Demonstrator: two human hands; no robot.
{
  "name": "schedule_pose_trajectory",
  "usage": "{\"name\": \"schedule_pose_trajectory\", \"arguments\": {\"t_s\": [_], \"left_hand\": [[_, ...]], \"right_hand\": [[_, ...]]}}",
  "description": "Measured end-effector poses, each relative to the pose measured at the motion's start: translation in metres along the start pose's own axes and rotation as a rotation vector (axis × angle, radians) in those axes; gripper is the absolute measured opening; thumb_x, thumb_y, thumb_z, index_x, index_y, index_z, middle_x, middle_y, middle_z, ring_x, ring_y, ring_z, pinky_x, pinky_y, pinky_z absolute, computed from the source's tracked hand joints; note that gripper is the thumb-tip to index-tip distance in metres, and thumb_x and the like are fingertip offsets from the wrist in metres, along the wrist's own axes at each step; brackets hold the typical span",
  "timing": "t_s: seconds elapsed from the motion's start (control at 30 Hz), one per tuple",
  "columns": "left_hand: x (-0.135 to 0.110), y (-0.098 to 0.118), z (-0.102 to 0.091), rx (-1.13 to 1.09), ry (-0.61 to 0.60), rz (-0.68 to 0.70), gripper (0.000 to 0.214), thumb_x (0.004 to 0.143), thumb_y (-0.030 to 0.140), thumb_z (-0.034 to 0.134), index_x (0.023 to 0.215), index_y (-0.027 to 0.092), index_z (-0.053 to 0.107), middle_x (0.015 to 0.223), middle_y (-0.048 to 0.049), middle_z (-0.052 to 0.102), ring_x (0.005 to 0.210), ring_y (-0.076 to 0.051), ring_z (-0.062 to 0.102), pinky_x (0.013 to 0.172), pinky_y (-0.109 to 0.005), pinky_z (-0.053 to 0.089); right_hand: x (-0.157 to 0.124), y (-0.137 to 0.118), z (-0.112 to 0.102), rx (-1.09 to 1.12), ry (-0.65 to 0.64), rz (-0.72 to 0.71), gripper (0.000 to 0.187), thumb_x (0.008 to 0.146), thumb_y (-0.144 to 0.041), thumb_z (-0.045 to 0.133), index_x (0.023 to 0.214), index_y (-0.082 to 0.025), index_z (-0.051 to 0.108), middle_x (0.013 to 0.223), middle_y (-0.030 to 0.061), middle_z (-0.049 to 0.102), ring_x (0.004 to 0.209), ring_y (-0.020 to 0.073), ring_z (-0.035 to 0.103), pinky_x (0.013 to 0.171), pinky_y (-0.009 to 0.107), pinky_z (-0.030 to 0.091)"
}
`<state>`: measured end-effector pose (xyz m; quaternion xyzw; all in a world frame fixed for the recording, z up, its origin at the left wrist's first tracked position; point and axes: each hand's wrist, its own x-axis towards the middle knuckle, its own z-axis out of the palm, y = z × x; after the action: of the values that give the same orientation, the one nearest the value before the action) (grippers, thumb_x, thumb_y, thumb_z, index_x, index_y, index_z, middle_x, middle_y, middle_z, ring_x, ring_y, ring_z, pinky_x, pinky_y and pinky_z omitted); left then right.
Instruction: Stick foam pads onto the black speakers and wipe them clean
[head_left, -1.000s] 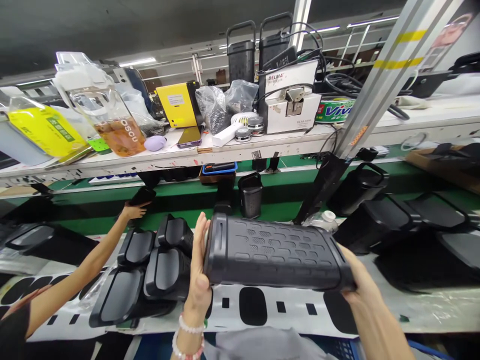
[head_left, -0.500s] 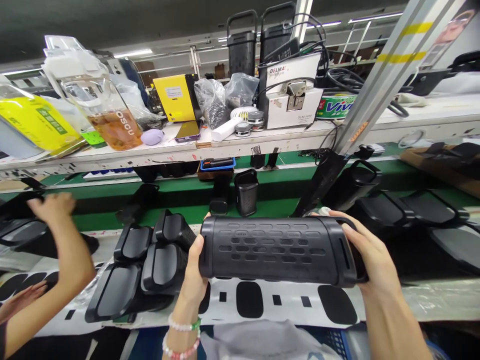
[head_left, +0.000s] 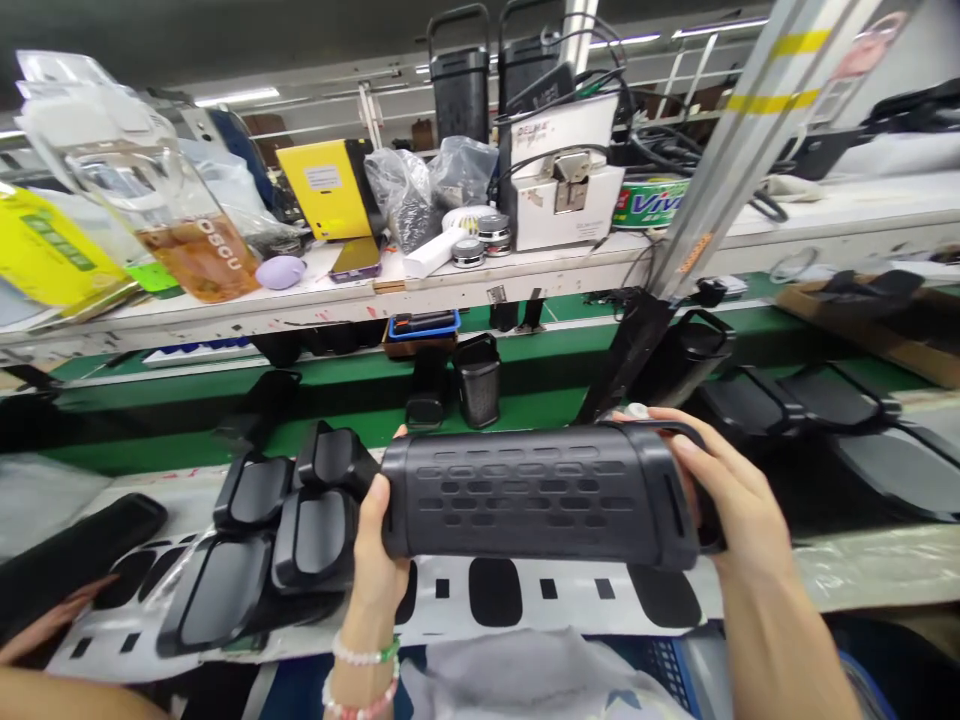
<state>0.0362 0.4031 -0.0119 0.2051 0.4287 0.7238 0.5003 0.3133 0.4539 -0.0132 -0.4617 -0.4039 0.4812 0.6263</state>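
Held sideways in front of me is a black speaker housing with rows of slots and a loop handle at its right end. My left hand grips the left end, thumb on the near face. Around the handle end, my right hand is closed, its fingers partly hidden. Beneath the housing lies a white sheet with black rounded pads and small black squares. Several similar black housings stand close together left of my left hand.
At the left, a co-worker's hand is at another black housing. A shelf crosses above the green conveyor, with a drink bottle and a white box on it. A metal post slants at right.
The housing in my hands has turned slightly, its slotted face showing differently. The co-worker's raised arm has dropped, and a black housing now lies at the left. My view has shifted slightly right.
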Motion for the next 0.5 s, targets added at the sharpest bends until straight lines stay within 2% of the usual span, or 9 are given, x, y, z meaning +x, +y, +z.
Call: {"name": "schedule_pose_trajectory", "arguments": {"t_s": [0.07, 0.13, 0.27, 0.37, 0.43, 0.5], "left_hand": [[-0.005, 0.000, 0.003, 0.016, -0.026, 0.001, 0.066, 0.073, 0.056, 0.068, 0.130, 0.024, 0.058, 0.119, -0.0044, 0.070, 0.118, -0.028, 0.061, 0.108, -0.039, 0.043], [-0.009, 0.002, 0.005, 0.033, -0.056, -0.009, 0.064, 0.076, 0.056, 0.066, 0.131, 0.025, 0.058, 0.124, -0.0041, 0.068, 0.122, -0.028, 0.058, 0.111, -0.040, 0.041], [-0.016, 0.007, 0.008, 0.073, -0.088, 0.007, 0.063, 0.080, 0.056, 0.062, 0.135, 0.027, 0.053, 0.134, -0.0031, 0.061, 0.132, -0.028, 0.048, 0.116, -0.040, 0.034], [-0.020, 0.011, 0.009, 0.164, -0.135, 0.103, 0.064, 0.080, 0.057, 0.061, 0.137, 0.030, 0.052, 0.141, -0.0006, 0.055, 0.139, -0.028, 0.039, 0.119, -0.039, 0.027], [-0.022, 0.013, 0.006, 0.262, -0.204, 0.215, 0.067, 0.078, 0.058, 0.063, 0.138, 0.032, 0.050, 0.144, -0.0002, 0.051, 0.141, -0.028, 0.036, 0.120, -0.041, 0.023], [-0.022, 0.014, 0.001, 0.368, -0.273, 0.327, 0.074, 0.073, 0.063, 0.066, 0.138, 0.032, 0.049, 0.146, -0.0022, 0.049, 0.140, -0.032, 0.036, 0.120, -0.045, 0.024]], "right_hand": [[0.002, 0.003, -0.002, -0.022, 0.064, 0.034, 0.043, 0.068, -0.047, 0.074, 0.105, -0.026, 0.070, 0.109, 0.0068, 0.071, 0.082, 0.0195, 0.068, 0.057, 0.021, 0.053], [0.005, 0.008, -0.004, -0.019, 0.099, 0.058, 0.044, 0.064, -0.047, 0.076, 0.103, -0.026, 0.071, 0.107, 0.0065, 0.072, 0.082, 0.0190, 0.067, 0.057, 0.020, 0.052], [0.012, 0.020, -0.006, 0.032, 0.072, 0.121, 0.047, 0.061, -0.045, 0.076, 0.103, -0.027, 0.071, 0.107, 0.0052, 0.071, 0.086, 0.0202, 0.067, 0.064, 0.021, 0.053], [0.017, 0.030, -0.006, 0.006, 0.077, 0.229, 0.054, 0.057, -0.046, 0.076, 0.107, -0.027, 0.070, 0.100, 0.0026, 0.071, 0.077, 0.0183, 0.065, 0.058, 0.022, 0.051], [0.019, 0.038, -0.005, -0.007, 0.122, 0.304, 0.048, 0.048, -0.043, 0.078, 0.092, -0.023, 0.072, 0.085, 0.0013, 0.070, 0.068, 0.0166, 0.060, 0.053, 0.023, 0.048], [0.019, 0.046, -0.004, 0.033, 0.235, 0.297, 0.036, 0.041, -0.036, 0.077, 0.071, -0.019, 0.067, 0.068, -0.0015, 0.064, 0.059, 0.0139, 0.053, 0.049, 0.022, 0.043]]}}
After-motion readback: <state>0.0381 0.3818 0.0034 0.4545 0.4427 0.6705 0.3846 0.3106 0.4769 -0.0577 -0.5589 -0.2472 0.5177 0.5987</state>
